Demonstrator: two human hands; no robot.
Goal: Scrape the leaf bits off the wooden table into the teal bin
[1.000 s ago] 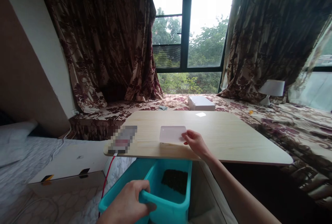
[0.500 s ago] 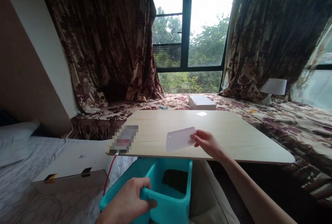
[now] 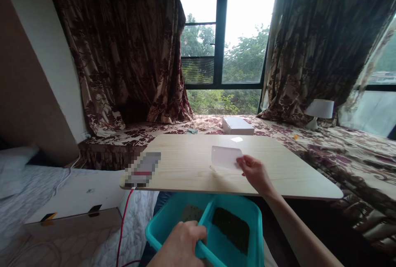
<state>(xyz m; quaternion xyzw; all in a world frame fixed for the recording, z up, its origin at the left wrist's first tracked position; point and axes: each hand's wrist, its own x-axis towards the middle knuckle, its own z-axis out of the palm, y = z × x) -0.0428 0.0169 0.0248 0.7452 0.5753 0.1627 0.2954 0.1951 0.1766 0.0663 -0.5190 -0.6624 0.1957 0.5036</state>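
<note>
My left hand (image 3: 182, 244) is closed around the middle divider of a teal two-compartment bin (image 3: 259, 225) below the table's front edge. A dark green-brown mass (image 3: 231, 228) lies in the bin's right compartment. Something greyish and speckled (image 3: 191, 212) shows in the left one, partly behind my hand. My right hand (image 3: 255, 172) pinches a thin white translucent card (image 3: 226, 157) by its right end, with a small hole near its upper left corner. The card is tilted up over the wooden tabletop (image 3: 182, 168). A few tiny crumbs (image 3: 212, 168) lie by its lower left corner.
A blurred-out phone-like device (image 3: 144, 170) with a red cable (image 3: 123, 221) is at the table's left end. A white box (image 3: 237, 126) and a lamp (image 3: 320, 110) stand on the window ledge. To the left, a large white carton (image 3: 77, 201) rests on the bed.
The teal bin and my left hand have shifted right, and more of the bin's inside shows. My right hand has moved slightly right with the card, now more upright, and crumbs show beside it.
</note>
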